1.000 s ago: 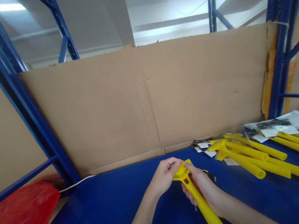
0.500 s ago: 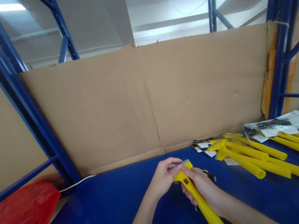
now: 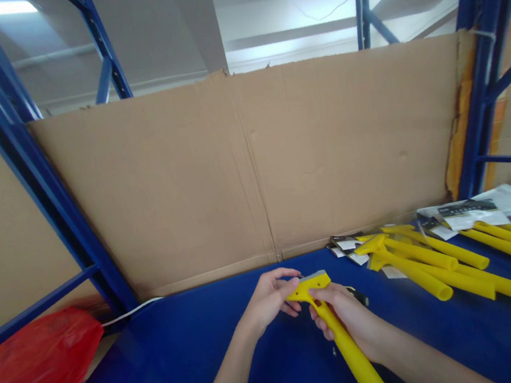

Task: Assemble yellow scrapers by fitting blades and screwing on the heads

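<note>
A yellow scraper (image 3: pixel 351 348) with a long round handle is held above the blue table, its wide head at the top and a grey metal strip along the head's upper edge. My right hand (image 3: pixel 342 315) wraps round the handle just below the head, thumb on the neck. At the head's left end, the thumb and fingers of my left hand (image 3: pixel 272 296) pinch the corner; whether a small part is also between them is hidden. Behind my right hand lies a dark tool (image 3: pixel 358 296), mostly covered. A tiny metal piece (image 3: pixel 334 352) shows left of the handle.
Several yellow scrapers (image 3: pixel 417 274) lie at the right, with packaging cards (image 3: pixel 470 213) behind them. A red plastic bag (image 3: pixel 39 377) is at the far left. Cardboard (image 3: pixel 165 184) stands along the back between blue posts (image 3: pixel 71 222).
My left hand has shifted slightly left along the scraper head, uncovering more of the head and its metal strip. My right hand still grips the handle.
</note>
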### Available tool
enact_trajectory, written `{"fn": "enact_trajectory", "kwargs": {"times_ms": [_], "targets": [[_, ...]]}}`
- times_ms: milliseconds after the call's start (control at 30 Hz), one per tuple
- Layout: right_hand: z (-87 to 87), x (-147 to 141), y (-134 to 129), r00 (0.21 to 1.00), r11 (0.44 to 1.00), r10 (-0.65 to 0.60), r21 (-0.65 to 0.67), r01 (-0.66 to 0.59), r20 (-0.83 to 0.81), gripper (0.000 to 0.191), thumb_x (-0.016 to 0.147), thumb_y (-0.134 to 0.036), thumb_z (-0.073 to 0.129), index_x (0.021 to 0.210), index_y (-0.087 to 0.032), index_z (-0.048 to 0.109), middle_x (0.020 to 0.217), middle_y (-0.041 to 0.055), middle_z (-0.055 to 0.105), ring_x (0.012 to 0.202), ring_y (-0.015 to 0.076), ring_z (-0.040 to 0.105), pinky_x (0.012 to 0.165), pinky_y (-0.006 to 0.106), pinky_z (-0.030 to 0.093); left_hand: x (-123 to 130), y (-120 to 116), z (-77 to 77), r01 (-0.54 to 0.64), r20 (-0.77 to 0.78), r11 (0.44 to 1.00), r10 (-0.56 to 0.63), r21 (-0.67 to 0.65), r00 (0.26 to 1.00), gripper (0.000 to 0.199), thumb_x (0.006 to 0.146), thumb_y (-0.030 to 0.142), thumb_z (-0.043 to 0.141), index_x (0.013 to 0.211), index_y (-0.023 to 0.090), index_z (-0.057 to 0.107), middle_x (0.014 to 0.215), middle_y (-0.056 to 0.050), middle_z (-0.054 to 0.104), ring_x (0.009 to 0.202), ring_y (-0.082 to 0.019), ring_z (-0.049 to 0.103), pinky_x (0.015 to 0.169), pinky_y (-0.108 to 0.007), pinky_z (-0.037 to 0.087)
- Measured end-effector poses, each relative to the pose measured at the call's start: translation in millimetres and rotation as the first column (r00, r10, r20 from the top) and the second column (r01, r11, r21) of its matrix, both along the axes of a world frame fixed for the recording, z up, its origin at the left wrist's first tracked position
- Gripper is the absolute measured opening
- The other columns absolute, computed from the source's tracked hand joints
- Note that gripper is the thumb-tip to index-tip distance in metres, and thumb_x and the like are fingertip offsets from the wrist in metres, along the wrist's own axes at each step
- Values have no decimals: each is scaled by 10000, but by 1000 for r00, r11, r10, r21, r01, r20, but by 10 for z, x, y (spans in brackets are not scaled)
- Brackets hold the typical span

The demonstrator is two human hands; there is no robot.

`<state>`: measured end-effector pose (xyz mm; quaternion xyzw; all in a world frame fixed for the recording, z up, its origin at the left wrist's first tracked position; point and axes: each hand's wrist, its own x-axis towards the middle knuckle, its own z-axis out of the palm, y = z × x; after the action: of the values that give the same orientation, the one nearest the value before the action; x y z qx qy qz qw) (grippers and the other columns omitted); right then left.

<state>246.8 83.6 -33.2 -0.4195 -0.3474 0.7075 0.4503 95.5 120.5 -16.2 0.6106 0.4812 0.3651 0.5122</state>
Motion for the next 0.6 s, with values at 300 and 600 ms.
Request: {"fn": "enact_trajectory", "kwargs": {"times_ms": [300, 600], "targets": [[5, 107, 150, 976, 991, -134, -33, 130, -170, 249, 824, -203, 446, 591, -141, 508, 446, -12, 499, 320, 41, 376, 323, 152, 285, 43, -2, -242, 214, -428, 951, -102, 222, 898, 152, 677, 211, 633, 805, 145, 682, 672, -3, 632, 613, -126, 548, 584, -229, 410], [-62, 89, 144, 991, 1000, -25, 6, 26, -134, 279, 810, -283, 473, 567, -149, 509, 381, -6, 468, 312, 56, 367, 337, 160, 284, 284, -35, -385, 371, -381, 870, -239, 325, 893, 47, 695, 124, 599, 669, 162, 606, 722, 1, 652, 691, -142, 575, 674, -225, 425]]}}
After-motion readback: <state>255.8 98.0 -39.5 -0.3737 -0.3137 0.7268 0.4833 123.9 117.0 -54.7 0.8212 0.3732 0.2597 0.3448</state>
